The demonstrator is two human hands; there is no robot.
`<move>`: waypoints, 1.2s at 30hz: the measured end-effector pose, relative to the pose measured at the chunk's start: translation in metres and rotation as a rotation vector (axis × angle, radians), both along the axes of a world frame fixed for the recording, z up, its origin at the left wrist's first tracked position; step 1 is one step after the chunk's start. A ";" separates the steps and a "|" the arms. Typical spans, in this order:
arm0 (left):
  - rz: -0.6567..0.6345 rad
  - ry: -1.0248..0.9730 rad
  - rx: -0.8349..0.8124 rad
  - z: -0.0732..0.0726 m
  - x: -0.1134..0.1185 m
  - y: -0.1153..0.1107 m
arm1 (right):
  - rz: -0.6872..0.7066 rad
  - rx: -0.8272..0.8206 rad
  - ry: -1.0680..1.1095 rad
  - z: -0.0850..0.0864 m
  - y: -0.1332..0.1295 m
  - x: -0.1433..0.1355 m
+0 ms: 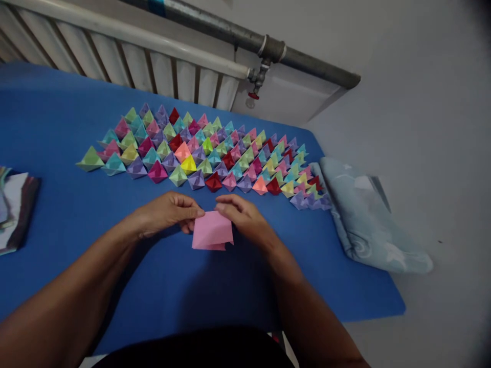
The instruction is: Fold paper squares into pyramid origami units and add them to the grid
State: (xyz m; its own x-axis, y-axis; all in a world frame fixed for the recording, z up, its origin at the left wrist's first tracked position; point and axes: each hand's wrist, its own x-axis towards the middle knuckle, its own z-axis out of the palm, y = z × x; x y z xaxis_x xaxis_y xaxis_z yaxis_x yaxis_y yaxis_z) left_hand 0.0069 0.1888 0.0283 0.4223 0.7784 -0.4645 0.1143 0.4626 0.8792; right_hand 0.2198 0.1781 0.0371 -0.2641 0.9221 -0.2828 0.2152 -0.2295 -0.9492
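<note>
A sheet of pink paper (212, 230), folded over on itself, is held between my two hands above the blue table. My left hand (169, 212) pinches its upper left corner between thumb and fingers. At the upper right corner, my right hand (245, 217) grips the paper with its thumb and fingertips. The lower edges of the paper's layers do not line up and hang a little apart. Just beyond my hands stand rows of folded paper boats (187, 164) in many colours, packed close together.
The blue tabletop (153, 301) reaches to a white radiator (161, 71) and a metal pipe (307, 64) with a red-handled valve at the back. A folded light-blue patterned cloth (368, 220) lies on the right, by the wall. Papers (15, 204) are stacked at the left.
</note>
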 end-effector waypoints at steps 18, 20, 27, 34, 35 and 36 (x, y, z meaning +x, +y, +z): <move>0.124 -0.079 -0.017 0.001 0.007 -0.003 | 0.002 -0.192 0.212 -0.009 -0.001 -0.007; 0.150 -0.074 -0.028 0.001 0.006 -0.003 | 0.004 -0.194 0.230 -0.011 0.000 -0.008; 0.203 -0.080 -0.137 0.004 0.011 -0.005 | -0.094 -0.174 0.258 -0.014 0.002 -0.013; 0.283 -0.147 -0.178 0.003 0.008 -0.001 | 0.031 -0.361 0.190 -0.008 0.002 -0.010; 0.282 -0.155 -0.184 0.003 0.008 -0.001 | 0.037 -0.370 0.201 -0.009 0.002 -0.010; 0.276 -0.161 -0.188 0.003 0.008 -0.001 | 0.033 -0.361 0.213 -0.010 0.002 -0.010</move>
State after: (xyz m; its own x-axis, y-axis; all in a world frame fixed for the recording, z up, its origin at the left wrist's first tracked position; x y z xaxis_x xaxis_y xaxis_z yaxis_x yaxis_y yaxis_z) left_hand 0.0148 0.1880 0.0311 0.2876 0.7807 -0.5548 -0.1703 0.6118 0.7725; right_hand 0.2101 0.1802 0.0275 -0.3790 0.7639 -0.5223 0.0357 -0.5520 -0.8331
